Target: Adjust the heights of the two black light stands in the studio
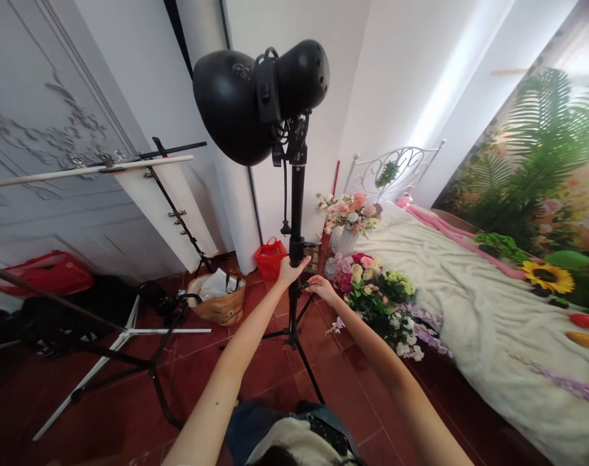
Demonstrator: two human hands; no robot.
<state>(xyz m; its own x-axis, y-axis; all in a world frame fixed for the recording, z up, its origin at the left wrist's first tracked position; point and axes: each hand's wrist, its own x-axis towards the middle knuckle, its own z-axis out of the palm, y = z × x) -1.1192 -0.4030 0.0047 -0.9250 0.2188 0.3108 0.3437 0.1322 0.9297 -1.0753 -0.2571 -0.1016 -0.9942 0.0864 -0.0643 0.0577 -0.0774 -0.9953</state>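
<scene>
A black studio lamp (233, 107) with a rounded shade sits on top of an upright black light stand (298, 200). My left hand (293, 270) is wrapped round the stand's pole just below a collar. Slightly lower and to the right, my right hand (322, 287) has its fingers pinched at a small black knob (305, 285) on the pole's side. The stand's legs spread over the red tiled floor (270, 369) in front of me. A cable with a plug hangs beside the pole.
Artificial flowers (360, 272) stand close to my right hand, beside a bed with a cream blanket (479, 310). Behind the stand is a red bag (271, 259). A woven basket (221, 304) and other stands' legs (153, 382) are at the left.
</scene>
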